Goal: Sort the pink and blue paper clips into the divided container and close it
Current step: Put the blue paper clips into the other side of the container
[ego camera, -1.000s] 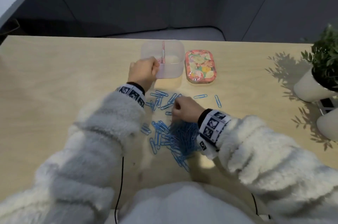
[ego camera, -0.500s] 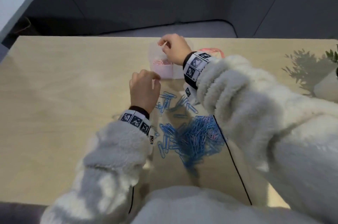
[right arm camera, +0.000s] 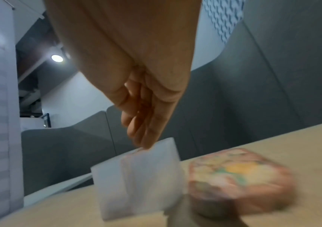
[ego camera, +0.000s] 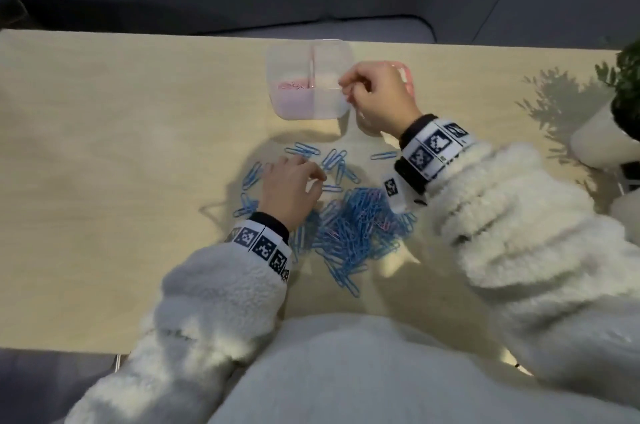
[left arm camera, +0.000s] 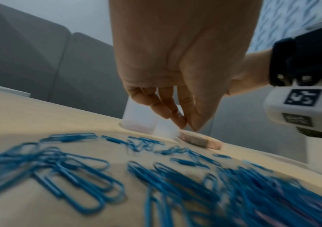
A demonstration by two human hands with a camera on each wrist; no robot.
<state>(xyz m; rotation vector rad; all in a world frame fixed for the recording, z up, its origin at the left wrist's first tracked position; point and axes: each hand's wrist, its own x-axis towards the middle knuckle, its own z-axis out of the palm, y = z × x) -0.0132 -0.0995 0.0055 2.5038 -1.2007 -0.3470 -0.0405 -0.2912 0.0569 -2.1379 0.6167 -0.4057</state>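
Right hand (ego camera: 377, 94) fingers pinched together over container (ego camera: 308, 77), contents unclear; left hand (ego camera: 289, 188) curled on blue clips (ego camera: 356, 226), grip unclear.

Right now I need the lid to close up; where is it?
In the head view, the lid lies on the table, right of the container, mostly hidden behind the right hand.

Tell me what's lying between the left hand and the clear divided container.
Loose blue paper clips on the table, seen in the head view.
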